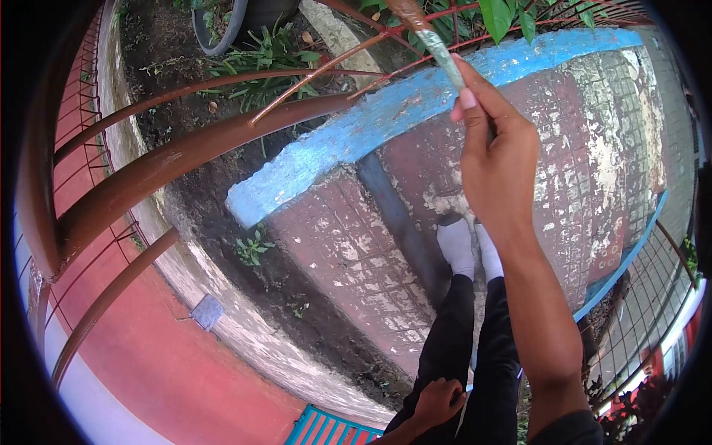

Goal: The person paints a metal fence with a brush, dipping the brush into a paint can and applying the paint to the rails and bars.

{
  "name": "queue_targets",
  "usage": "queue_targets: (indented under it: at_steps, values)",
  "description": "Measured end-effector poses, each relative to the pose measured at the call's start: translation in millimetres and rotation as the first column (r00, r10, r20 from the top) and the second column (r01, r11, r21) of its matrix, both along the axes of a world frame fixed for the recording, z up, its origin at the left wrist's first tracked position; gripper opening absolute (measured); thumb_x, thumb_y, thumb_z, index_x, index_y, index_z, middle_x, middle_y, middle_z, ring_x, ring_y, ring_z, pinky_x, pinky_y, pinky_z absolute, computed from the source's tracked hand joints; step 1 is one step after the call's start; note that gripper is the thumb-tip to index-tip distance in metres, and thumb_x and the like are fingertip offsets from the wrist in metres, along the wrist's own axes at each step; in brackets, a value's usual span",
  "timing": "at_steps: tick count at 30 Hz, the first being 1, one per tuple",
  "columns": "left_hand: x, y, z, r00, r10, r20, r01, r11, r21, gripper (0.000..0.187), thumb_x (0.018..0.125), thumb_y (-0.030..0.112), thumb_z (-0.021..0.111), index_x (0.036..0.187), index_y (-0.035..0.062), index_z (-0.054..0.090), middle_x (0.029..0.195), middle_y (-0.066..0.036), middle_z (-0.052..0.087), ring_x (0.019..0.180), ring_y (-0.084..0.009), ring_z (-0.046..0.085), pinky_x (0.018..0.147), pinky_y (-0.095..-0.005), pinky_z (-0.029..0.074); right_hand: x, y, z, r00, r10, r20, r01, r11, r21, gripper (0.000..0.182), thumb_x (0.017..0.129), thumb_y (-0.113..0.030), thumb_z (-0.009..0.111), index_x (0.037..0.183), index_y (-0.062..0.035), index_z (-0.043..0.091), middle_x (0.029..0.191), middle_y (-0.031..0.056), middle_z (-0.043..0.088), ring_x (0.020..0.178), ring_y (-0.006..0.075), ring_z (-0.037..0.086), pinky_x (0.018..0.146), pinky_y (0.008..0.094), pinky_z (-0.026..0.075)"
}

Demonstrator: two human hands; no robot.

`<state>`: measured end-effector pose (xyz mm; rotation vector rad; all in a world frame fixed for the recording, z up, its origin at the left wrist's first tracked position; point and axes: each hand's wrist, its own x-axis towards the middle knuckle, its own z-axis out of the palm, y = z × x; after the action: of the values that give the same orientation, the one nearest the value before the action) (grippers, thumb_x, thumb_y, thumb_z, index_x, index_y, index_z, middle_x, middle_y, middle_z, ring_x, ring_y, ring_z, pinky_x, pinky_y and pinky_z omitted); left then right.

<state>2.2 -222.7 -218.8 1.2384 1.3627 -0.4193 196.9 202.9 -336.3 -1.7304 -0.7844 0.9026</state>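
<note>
R hand point(498, 152) grips brush point(437, 44), bristles cut off

daylight outdoors: worn red tiled wall point(348, 245) with blue-painted top point(386, 119), brown railings point(170, 159), soil bed point(185, 52), red pavement point(170, 363).

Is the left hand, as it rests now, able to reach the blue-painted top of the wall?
Probably not from there. The left hand rests low on the person's thigh, far below the blue wall top. Nothing blocks the way, but the arm would have to lift.
</note>
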Motion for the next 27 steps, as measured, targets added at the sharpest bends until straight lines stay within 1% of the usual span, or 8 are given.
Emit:
queue_targets:
  at_steps: [1,2,4,8,10,16,23,27]
  values:
    - [1,-1,-1,1.0,0.004,0.002,-0.004,1.0,-0.015,0.018,0.094,0.025,0.078,0.095,0.013,0.065,0.076,-0.003,0.06,0.078,-0.0286,0.065,0.071,-0.0456,0.053,-10,0,-1,0.998,0.032,-0.05,-0.032,0.999,-0.003,0.037,0.114,-0.01,0.056,0.149,-0.0124,0.07,0.082,-0.0007,0.062,0.068,0.0056,0.047,0.058,0.0256,0.039]
    - [1,-2,-3,1.0,0.002,-0.001,-0.002,1.0,-0.014,0.018,0.094,0.025,0.078,0.095,0.013,0.065,0.076,-0.003,0.06,0.078,-0.0286,0.065,0.071,-0.0456,0.053,-22,-2,-6,0.998,0.029,-0.053,-0.029,1.0,-0.001,0.037,0.114,-0.01,0.056,0.149,-0.0124,0.07,0.082,-0.0007,0.062,0.068,0.0056,0.047,0.058,0.0256,0.039]
    - [1,-4,-4,1.0,-0.02,0.002,0.02,0.995,-0.096,0.019,0.094,0.025,0.078,0.097,0.0123,0.064,0.083,-0.006,0.064,0.08,-0.0295,0.066,0.072,-0.0456,0.054,-47,-13,-15,0.992,0.066,0.104,-0.074,0.994,0.077,0.041,0.11,-0.004,0.057,0.149,-0.012,0.069,0.084,0.0066,0.066,0.07,0.0114,0.058,0.062,0.0296,0.047]
    - [6,-4,-6,0.999,0.033,0.04,-0.031,0.998,-0.052,0.022,0.092,0.025,0.079,0.096,0.0112,0.062,0.083,-0.008,0.062,0.081,-0.0317,0.065,0.072,-0.0467,0.054,-58,-34,-16,0.983,0.186,0.001,-0.185,0.976,0.117,0.048,0.105,0.004,0.058,0.15,-0.0105,0.068,0.089,0.0151,0.07,0.074,0.0191,0.067,0.068,0.0334,0.054]
    - [15,-3,-7,1.0,0.015,-0.01,-0.015,0.999,-0.044,0.022,0.094,0.021,0.079,0.094,0.0092,0.06,0.069,-0.016,0.054,0.068,-0.0383,0.056,0.085,-0.0526,0.05,-54,-33,-21,0.967,0.253,-0.029,-0.246,0.959,0.141,0.052,0.102,0.01,0.057,0.149,-0.0099,0.068,0.093,0.0197,0.071,0.078,0.024,0.071,0.072,0.0349,0.057]
    - [18,0,-16,0.996,0.069,0.052,-0.061,0.988,-0.139,0.023,0.092,0.016,0.076,0.093,0.0079,0.054,0.074,-0.015,0.052,0.072,-0.0401,0.052,0.074,-0.0531,0.045,-8,-12,-54,0.997,0.038,-0.072,-0.025,0.983,0.182,0.04,0.112,-0.005,0.058,0.149,-0.0156,0.07,0.088,-0.0023,0.065,0.064,-0.0002,0.042,0.055,0.0198,0.029]
    - [17,-5,-17,0.999,0.053,0.004,-0.052,0.991,-0.12,0.024,0.091,0.017,0.075,0.096,0.0064,0.055,0.082,-0.019,0.054,0.079,-0.0403,0.054,0.073,-0.0547,0.044,-1,-11,-54,0.989,-0.141,-0.037,0.146,0.963,0.225,0.035,0.116,-0.012,0.057,0.147,-0.0147,0.072,0.086,-0.0031,0.065,0.064,-0.0018,0.041,0.055,0.0188,0.027]
    - [19,-5,-17,0.998,0.065,0.016,-0.063,0.994,-0.085,0.024,0.091,0.018,0.075,0.098,0.005,0.056,0.086,-0.019,0.055,0.082,-0.0414,0.055,0.073,-0.0542,0.045,-17,-2,-51,0.996,0.002,0.092,-0.016,0.988,0.154,0.037,0.112,-0.006,0.059,0.147,-0.0104,0.071,0.089,0.0042,0.07,0.068,0.0052,0.055,0.059,0.0235,0.043]
